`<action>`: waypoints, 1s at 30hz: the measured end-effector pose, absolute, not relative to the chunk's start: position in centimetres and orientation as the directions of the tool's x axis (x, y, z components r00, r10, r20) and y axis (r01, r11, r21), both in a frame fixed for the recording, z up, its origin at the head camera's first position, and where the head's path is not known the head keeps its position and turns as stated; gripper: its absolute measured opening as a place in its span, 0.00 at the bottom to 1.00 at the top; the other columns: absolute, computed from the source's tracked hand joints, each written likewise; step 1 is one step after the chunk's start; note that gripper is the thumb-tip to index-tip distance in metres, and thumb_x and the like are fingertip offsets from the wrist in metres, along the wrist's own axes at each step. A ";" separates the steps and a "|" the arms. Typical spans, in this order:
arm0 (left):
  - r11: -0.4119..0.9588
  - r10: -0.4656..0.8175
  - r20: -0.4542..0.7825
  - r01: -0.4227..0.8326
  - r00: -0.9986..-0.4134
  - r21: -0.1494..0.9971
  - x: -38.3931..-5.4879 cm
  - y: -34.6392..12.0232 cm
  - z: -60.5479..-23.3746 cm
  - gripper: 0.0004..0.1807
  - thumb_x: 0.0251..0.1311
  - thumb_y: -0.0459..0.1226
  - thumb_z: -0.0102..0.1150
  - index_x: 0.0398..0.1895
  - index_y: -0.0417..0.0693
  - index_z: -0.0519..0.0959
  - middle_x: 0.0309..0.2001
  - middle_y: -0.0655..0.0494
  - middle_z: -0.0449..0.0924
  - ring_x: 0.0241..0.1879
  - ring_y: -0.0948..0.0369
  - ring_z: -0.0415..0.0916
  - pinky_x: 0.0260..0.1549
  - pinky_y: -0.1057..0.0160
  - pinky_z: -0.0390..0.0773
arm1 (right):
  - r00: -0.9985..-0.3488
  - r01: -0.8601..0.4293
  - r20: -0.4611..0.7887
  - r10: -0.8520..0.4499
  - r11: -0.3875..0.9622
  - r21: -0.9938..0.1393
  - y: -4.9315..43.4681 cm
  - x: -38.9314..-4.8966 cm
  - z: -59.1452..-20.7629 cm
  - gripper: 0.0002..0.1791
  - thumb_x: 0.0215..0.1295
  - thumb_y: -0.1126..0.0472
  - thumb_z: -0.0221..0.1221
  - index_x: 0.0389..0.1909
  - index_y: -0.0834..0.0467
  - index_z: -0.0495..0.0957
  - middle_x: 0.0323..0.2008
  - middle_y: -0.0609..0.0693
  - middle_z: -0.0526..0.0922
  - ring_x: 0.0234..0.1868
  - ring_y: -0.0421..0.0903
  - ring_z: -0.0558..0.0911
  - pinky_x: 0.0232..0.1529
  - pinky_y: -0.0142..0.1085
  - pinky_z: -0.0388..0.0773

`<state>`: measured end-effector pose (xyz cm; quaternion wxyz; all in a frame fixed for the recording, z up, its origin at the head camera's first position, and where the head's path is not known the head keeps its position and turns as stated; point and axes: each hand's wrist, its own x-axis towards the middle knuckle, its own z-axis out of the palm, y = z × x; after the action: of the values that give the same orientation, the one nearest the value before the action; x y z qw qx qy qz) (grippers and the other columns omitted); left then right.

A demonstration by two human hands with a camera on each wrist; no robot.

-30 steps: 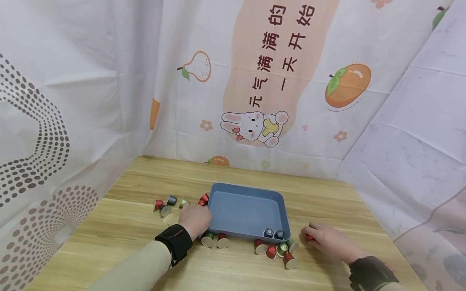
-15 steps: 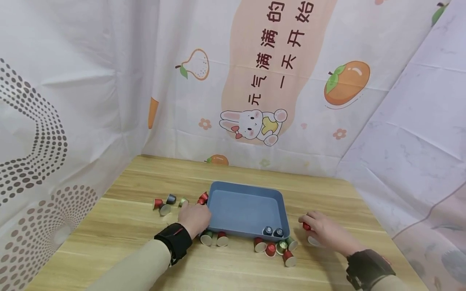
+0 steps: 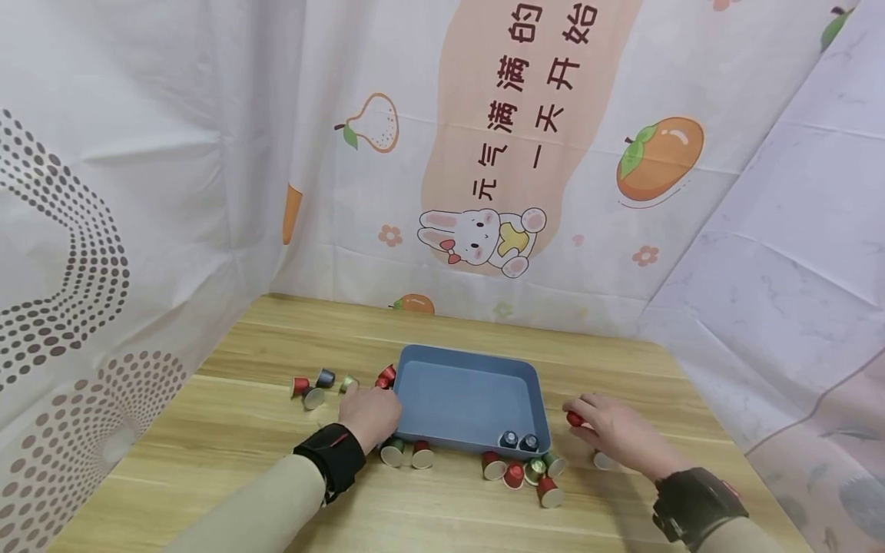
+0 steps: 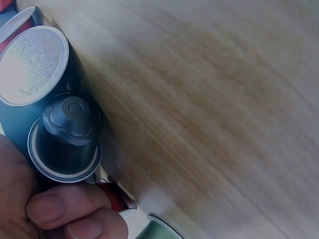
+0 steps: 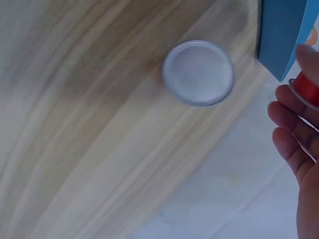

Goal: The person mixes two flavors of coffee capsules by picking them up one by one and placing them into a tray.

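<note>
My right hand (image 3: 618, 434) pinches a red coffee capsule (image 3: 575, 418) between thumb and fingers, held above the table just right of the blue tray (image 3: 463, 403). Below that hand a capsule with a pale lid (image 5: 198, 73) lies on the wood. My left hand (image 3: 373, 417) is at the tray's left edge, its fingers curled. In the left wrist view a dark capsule (image 4: 74, 119) stands right at those fingers, beside a capsule with a silver lid (image 4: 34, 64); I cannot tell whether the fingers grip it. Two dark capsules (image 3: 519, 442) stand in the tray's near right corner.
Red and green capsules (image 3: 514, 475) cluster before the tray's near right corner. A green one (image 3: 392, 452) and a red one (image 3: 422, 455) lie by its near left. Several more, including a grey-blue capsule (image 3: 326, 378), lie farther left. Curtains enclose the wooden table (image 3: 442, 511).
My right hand has lifted the red capsule off the table and moved it forward and slightly left, revealing the pale-lidded capsule beneath. The left hand stays at the tray's edge.
</note>
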<state>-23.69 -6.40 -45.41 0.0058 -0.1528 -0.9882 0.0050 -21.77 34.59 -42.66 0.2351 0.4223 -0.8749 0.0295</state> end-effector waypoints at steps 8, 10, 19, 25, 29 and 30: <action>0.953 0.303 0.022 0.303 -0.953 -0.016 -23.7 -6.4 -45.5 0.18 0.69 0.34 0.56 0.17 0.51 0.78 0.19 0.56 0.73 0.24 0.59 0.68 0.40 0.51 0.66 | -0.594 -0.699 0.442 -0.672 0.703 0.131 33.3 -21.5 -41.5 0.18 0.51 0.60 0.77 0.42 0.55 0.81 0.31 0.40 0.81 0.30 0.36 0.78 0.31 0.34 0.78; 0.954 0.301 0.022 0.301 -0.953 -0.010 -23.8 -6.4 -45.5 0.18 0.69 0.34 0.56 0.17 0.51 0.78 0.20 0.56 0.74 0.24 0.59 0.68 0.40 0.51 0.66 | -0.639 -0.673 0.421 -0.644 0.733 0.098 33.0 -21.4 -41.3 0.14 0.57 0.59 0.74 0.40 0.52 0.79 0.28 0.36 0.77 0.28 0.33 0.74 0.30 0.33 0.75; 0.954 0.299 0.019 0.299 -0.954 0.019 -23.8 -6.4 -45.4 0.19 0.67 0.34 0.58 0.15 0.52 0.76 0.19 0.58 0.74 0.24 0.59 0.66 0.40 0.52 0.64 | -0.764 -0.560 0.351 -0.541 0.827 0.055 32.5 -21.3 -40.7 0.12 0.69 0.52 0.65 0.36 0.49 0.70 0.21 0.34 0.62 0.25 0.35 0.66 0.31 0.36 0.66; 0.953 0.303 0.014 0.304 -0.953 0.008 -23.7 -6.4 -45.3 0.20 0.68 0.33 0.58 0.15 0.52 0.76 0.19 0.58 0.74 0.23 0.59 0.66 0.39 0.52 0.63 | -0.655 -0.637 0.438 -0.615 0.762 0.117 32.1 -21.8 -40.7 0.15 0.61 0.53 0.71 0.36 0.50 0.73 0.22 0.32 0.64 0.25 0.32 0.66 0.34 0.39 0.72; 0.952 0.306 0.013 0.306 -0.952 -0.009 -23.6 -6.4 -45.2 0.20 0.69 0.33 0.57 0.15 0.52 0.75 0.18 0.57 0.72 0.23 0.59 0.65 0.37 0.54 0.61 | -0.552 -0.700 0.493 -0.673 0.695 0.165 31.7 -22.2 -40.7 0.16 0.65 0.43 0.66 0.36 0.52 0.77 0.27 0.35 0.68 0.28 0.33 0.66 0.34 0.36 0.72; 0.953 0.304 0.014 0.304 -0.953 -0.008 -23.6 -6.3 -45.2 0.20 0.68 0.33 0.57 0.15 0.52 0.75 0.18 0.57 0.72 0.23 0.59 0.65 0.36 0.54 0.60 | -0.531 -0.711 0.505 -0.680 0.682 0.171 31.6 -22.3 -40.8 0.18 0.67 0.40 0.63 0.35 0.52 0.78 0.28 0.36 0.69 0.28 0.34 0.66 0.33 0.35 0.71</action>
<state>-23.56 -6.34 -45.20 0.0077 -0.1539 -0.9881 0.0029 -22.29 31.56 -40.76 0.2760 0.3976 -0.8746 0.0278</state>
